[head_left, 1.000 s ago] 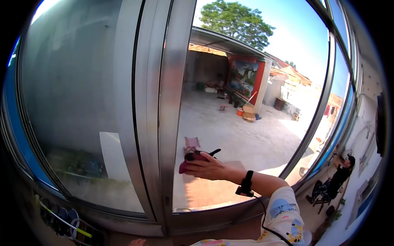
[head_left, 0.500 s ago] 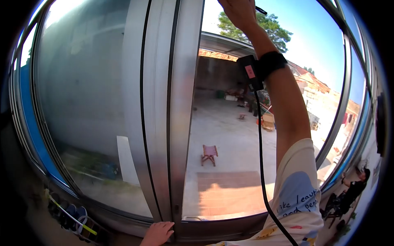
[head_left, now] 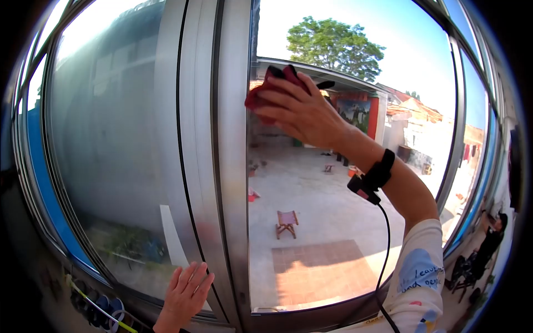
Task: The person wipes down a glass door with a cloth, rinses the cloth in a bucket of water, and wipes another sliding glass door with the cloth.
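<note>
My right hand (head_left: 302, 111) presses a dark red cloth (head_left: 260, 100) to the glass, near the left edge of the right window pane and beside the metal frame (head_left: 232, 166). Black parts stick up from the cloth and past the thumb. A black strap with a small device (head_left: 371, 183) and a cable sits on the right forearm. Low at the bottom, my left hand (head_left: 187, 291) is raised with its fingers apart, holding nothing, near the lower part of the left pane (head_left: 111, 166). Whether it touches the glass or frame I cannot tell.
Through the glass show a folding stool (head_left: 287, 222), a tree (head_left: 336, 47) and a roofed shed. Another person (head_left: 487, 244) in dark clothes sits at the far right. A rack with shoes (head_left: 102, 308) and a yellow-green pole stands at the lower left.
My right hand went from low on the pane up past its top, and is now lower again at the left edge with the cloth. My left hand has risen from the bottom frame.
</note>
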{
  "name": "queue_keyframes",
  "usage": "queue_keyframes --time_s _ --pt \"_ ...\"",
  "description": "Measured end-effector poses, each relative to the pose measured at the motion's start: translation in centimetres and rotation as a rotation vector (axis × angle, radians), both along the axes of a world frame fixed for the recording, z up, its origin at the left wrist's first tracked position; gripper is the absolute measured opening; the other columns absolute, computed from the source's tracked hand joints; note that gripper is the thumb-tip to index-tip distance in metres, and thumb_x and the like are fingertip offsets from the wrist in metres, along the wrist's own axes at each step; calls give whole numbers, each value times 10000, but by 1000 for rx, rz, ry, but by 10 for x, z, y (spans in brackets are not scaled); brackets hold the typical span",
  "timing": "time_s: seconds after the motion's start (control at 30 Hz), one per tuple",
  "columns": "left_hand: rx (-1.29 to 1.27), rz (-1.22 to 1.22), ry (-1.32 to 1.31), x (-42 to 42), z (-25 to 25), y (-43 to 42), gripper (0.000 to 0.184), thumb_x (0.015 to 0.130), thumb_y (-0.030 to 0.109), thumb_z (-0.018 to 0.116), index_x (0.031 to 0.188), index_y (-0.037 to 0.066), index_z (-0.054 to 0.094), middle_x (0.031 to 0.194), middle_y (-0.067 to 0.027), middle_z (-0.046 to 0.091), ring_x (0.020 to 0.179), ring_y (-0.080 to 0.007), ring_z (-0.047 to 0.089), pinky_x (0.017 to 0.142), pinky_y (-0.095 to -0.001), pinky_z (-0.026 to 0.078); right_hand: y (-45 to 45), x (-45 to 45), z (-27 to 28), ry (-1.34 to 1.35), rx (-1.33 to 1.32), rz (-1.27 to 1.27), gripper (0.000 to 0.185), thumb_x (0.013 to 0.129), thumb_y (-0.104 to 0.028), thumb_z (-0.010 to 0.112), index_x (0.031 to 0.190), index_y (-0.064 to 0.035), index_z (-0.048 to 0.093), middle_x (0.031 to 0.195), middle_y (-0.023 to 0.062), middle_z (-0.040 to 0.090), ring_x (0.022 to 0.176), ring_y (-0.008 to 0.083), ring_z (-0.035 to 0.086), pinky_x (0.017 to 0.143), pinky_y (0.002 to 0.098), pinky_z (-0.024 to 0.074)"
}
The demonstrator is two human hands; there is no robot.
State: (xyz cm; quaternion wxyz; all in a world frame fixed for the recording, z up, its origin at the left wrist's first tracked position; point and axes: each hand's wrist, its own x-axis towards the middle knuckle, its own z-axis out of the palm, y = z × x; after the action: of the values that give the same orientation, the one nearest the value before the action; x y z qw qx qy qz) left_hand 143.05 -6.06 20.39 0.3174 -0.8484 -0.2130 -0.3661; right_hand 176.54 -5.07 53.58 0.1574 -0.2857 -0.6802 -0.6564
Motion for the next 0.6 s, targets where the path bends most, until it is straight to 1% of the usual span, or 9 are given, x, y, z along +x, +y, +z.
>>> queue_keyframes --time_s 0.1,0.2,0.23,0.27,0.37,0.43,0.47,0.57,0.6 --pt "117 2 22 33 38 24 360 858 172 584 1215 135 550 1367 -46 474 1300 -239 399 1075 -401 289 11 -6 113 196 157 97 391 959 -335 405 1297 -162 494 1354 66 449 1296 270 337 1007 495 271" --pt "176 25 10 62 64 37 417 877 224 560 1278 122 510 1398 -53 440 1326 -236 362 1099 -404 255 34 -8 143 310 250 61 434 960 -401 366 1309 -170 480 1387 63 421 1314 275 313 1009 533 249" --pt "181 42 -2 68 69 41 452 884 251 551 1311 116 487 1413 -57 423 1336 -236 347 1108 -407 243 29 -14 126 257 237 127 407 950 -376 402 1280 -161 505 1365 59 449 1298 287 341 1010 518 263" --pt "177 49 -6 71 72 45 452 884 251 551 1311 116 487 1413 -57 423 1336 -236 347 1108 -407 243 32 -16 104 82 343 41 389 965 -320 423 1344 -228 441 1409 9 410 1340 233 292 1070 508 206" --pt "138 9 -70 77 72 59 490 892 286 534 1343 109 460 1438 -66 388 1353 -235 317 1115 -409 233 20 -17 -7 50 106 37 377 924 -330 499 1292 -250 488 1370 20 444 1317 251 324 1058 501 226" --pt "182 15 -34 76 69 68 497 894 283 522 1350 97 452 1452 -67 368 1361 -235 300 1117 -406 226 -5 -13 -68 -28 -171 27 372 872 -300 587 1240 -290 530 1348 -38 462 1301 201 360 1089 511 206" --pt "186 25 -44 77 68 72 497 894 283 522 1350 97 452 1452 -67 368 1361 -235 300 1117 -406 226 -4 -8 -91 -102 -271 48 505 770 -262 705 1239 -329 530 1343 -57 465 1313 207 361 1102 518 190" --pt "205 20 -51 80 64 75 497 897 281 505 1353 89 448 1461 -65 354 1368 -233 286 1120 -408 218 4 -11 -70 -185 -221 36 470 785 -276 686 1225 -326 528 1334 -71 469 1307 180 365 1106 487 211" --pt "199 20 -52 80 64 74 490 894 253 491 1354 91 447 1463 -64 353 1369 -232 285 1122 -407 213 8 -18 -45 -113 -145 50 362 872 -284 591 1226 -296 518 1309 -51 484 1298 183 362 1092 478 250"
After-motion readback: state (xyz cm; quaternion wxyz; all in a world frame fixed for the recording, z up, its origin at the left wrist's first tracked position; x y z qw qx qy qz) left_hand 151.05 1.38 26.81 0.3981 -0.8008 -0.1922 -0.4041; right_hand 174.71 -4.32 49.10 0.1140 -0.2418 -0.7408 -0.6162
